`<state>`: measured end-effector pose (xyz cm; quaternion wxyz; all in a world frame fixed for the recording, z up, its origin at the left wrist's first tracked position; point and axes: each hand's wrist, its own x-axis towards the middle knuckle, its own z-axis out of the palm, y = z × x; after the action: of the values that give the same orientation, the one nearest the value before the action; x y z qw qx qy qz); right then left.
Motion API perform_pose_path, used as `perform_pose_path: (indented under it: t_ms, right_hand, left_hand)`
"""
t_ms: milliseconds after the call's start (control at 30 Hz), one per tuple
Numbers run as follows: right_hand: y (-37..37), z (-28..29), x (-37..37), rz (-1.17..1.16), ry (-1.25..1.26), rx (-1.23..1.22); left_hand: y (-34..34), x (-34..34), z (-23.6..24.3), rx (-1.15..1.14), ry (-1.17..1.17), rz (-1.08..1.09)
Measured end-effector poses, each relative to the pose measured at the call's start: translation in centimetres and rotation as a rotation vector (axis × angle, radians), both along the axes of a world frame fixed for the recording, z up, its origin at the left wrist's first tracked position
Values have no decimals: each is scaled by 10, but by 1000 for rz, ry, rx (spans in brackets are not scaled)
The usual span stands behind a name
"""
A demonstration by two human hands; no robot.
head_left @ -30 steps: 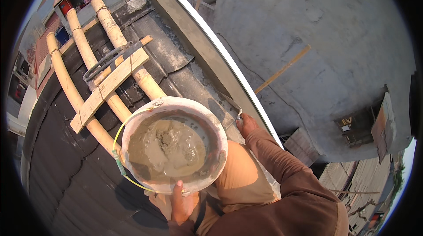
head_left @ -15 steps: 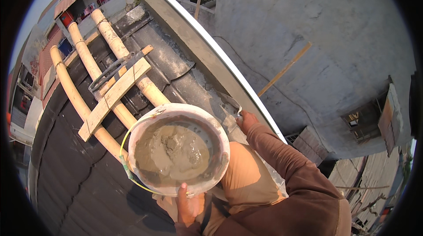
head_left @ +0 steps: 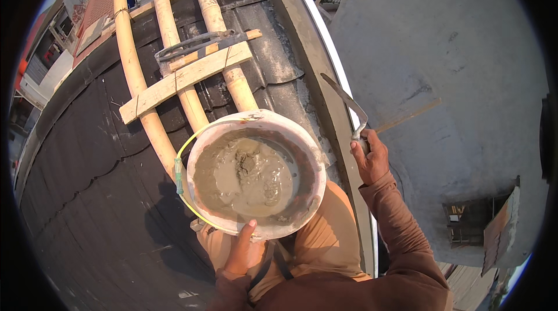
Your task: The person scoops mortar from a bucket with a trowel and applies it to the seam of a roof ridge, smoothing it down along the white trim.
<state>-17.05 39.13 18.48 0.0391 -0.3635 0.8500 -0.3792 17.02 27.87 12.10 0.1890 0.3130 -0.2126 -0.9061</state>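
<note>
Seen from above, a person's two bare hands worked on a dark tiled roof (head_left: 87,206). The left hand (head_left: 244,252) gripped the near rim of a round, pale bucket (head_left: 318,180), its thumb hooked over the edge; the other fingers were mostly hidden. The bucket sat in front of the person's knees, partly filled with wet grey mortar (head_left: 253,174) — whether the roof or the lap bore its weight could not be told. The right hand (head_left: 372,157) was closed around the handle of a trowel (head_left: 349,101), raised over a concrete ledge (head_left: 312,49), the narrow blade pointing away.

The bucket looked heavy, its soft load likely to slop if tipped, and a wet rim might have been slippery; the rim or the yellow-green carrying loop (head_left: 178,174) offered the best hold. The trowel seemed light and stiff — best held by its handle. Bamboo poles (head_left: 165,15) lay beyond, crossed by a plank (head_left: 186,81).
</note>
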Motion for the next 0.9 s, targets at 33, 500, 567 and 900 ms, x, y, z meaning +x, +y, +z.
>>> perform_pose_path:
  t_ms: [33,500,567,900]
  right_hand:
    - [-5,32,12,74,20,31]
    - [-137,47,88,630,778,662]
    - [-142,46,92,633,732,648]
    - [-64,45,80,495,256,86]
  left_hand:
    - [2,7,-6,-31,-41,4]
    - [4,-5,-17,47,46,31]
    - [3,-4,-16,49,35,20]
    - [10,5,-44,-172,-156,-98]
